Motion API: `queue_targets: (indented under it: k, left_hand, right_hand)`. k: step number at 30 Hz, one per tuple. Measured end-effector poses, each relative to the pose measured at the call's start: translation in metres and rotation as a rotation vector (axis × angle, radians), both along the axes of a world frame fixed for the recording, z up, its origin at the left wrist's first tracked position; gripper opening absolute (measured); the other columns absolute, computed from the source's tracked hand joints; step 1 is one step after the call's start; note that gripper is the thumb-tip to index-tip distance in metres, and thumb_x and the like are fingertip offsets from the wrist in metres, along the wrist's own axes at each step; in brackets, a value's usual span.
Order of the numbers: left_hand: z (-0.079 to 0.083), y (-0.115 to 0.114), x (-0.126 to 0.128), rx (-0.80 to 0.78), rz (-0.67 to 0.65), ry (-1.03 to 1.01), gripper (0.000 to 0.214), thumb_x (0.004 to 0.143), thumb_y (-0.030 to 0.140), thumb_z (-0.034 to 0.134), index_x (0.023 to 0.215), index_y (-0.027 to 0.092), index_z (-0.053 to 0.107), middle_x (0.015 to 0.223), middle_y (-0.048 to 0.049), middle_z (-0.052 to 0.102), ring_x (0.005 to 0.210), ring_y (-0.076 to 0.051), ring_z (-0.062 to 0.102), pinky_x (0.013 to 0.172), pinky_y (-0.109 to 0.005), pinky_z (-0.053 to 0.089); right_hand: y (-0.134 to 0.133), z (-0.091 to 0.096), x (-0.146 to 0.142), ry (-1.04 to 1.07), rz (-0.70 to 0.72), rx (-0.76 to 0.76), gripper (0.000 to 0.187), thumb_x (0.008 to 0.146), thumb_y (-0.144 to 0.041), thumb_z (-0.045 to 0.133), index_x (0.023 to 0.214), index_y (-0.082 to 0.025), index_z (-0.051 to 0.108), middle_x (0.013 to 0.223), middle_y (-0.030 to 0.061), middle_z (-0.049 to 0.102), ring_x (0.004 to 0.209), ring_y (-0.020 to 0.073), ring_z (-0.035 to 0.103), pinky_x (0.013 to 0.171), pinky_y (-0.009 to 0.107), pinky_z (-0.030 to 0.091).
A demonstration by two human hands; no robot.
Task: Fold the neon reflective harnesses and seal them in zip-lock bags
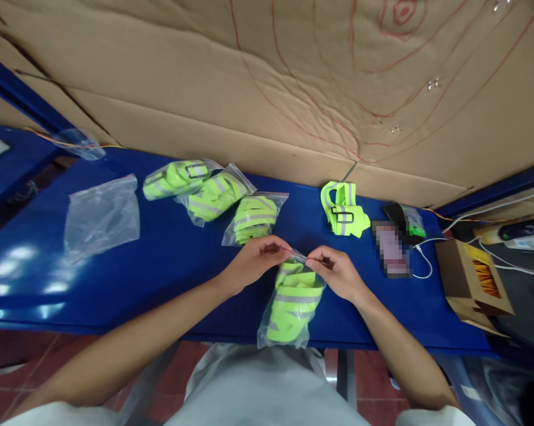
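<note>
A clear zip bag [263,331] with a folded neon-yellow reflective strap [296,302] inside lies near the table's front edge. Its top edge is pinched between my left hand [267,257] and my right hand [333,269], with both sets of fingers closed on it. Just beyond my left hand sits another bagged strap [254,219]. Two more bagged straps, one in the middle [216,195] and one farther left [176,179], lie beside it. An unbagged strap [344,213] with a black buckle rests beyond my right hand.
An unfilled clear zip bag [102,219] lies flat on the blue table [169,278] at left. To the right are a blurred phone [391,248], a white cable [427,266] and an open cardboard box [457,272]. A cardboard-covered wall [205,89] borders the back.
</note>
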State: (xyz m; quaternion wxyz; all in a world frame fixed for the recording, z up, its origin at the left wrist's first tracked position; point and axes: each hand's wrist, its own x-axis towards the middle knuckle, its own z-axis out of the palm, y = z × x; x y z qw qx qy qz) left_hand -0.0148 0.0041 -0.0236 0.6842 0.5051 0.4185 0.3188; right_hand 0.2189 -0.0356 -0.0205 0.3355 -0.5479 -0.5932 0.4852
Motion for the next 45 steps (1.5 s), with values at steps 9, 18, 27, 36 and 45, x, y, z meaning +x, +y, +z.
queue_targets:
  k: [9,18,27,36,45]
  left_hand:
    - [-0.015,-0.002,0.002,0.027,-0.123,0.039,0.035,0.082,0.049,0.08,0.097,0.018,0.084,0.1,-0.0089,0.082,0.093,-0.024,0.074,0.082,-0.032,0.056]
    - [-0.017,-0.001,0.001,0.115,-0.17,0.03,0.027,0.088,0.042,0.075,0.099,0.018,0.084,0.102,-0.0081,0.083,0.094,-0.022,0.076,0.084,-0.028,0.054]
    - [-0.012,-0.01,0.004,0.19,-0.156,0.123,0.036,0.089,0.047,0.073,0.097,0.014,0.084,0.089,-0.0082,0.082,0.075,-0.018,0.07,0.065,-0.024,0.046]
    - [-0.018,0.006,-0.003,0.149,-0.321,0.065,0.039,0.094,0.046,0.067,0.107,0.013,0.082,0.098,-0.0077,0.081,0.08,-0.017,0.069,0.07,-0.023,0.05]
    - [-0.014,0.009,-0.005,0.259,-0.363,0.067,0.045,0.1,0.05,0.058,0.107,0.012,0.081,0.097,-0.0091,0.08,0.084,-0.017,0.069,0.071,-0.023,0.051]
  right_hand:
    - [0.002,-0.005,0.0,0.019,0.131,-0.045,0.035,0.091,-0.054,0.073,0.095,-0.019,0.074,0.087,0.003,0.073,0.074,0.0149,0.062,0.068,0.026,0.046]
    - [-0.002,-0.01,-0.006,0.058,0.054,-0.064,0.035,0.086,-0.053,0.078,0.083,-0.019,0.071,0.078,0.0027,0.07,0.068,0.0139,0.058,0.063,0.026,0.042]
    - [-0.005,-0.003,-0.003,-0.079,0.141,-0.017,0.038,0.096,-0.052,0.068,0.08,-0.017,0.065,0.069,-0.0016,0.058,0.062,0.0097,0.047,0.058,0.023,0.035]
    - [-0.004,-0.003,-0.005,-0.17,0.17,0.14,0.035,0.101,-0.044,0.062,0.08,-0.017,0.061,0.065,-0.0039,0.053,0.058,0.0075,0.042,0.054,0.021,0.032]
    - [-0.003,-0.005,-0.001,-0.159,0.186,0.204,0.034,0.102,-0.042,0.061,0.079,-0.017,0.06,0.062,-0.0056,0.048,0.055,0.0067,0.038,0.053,0.022,0.029]
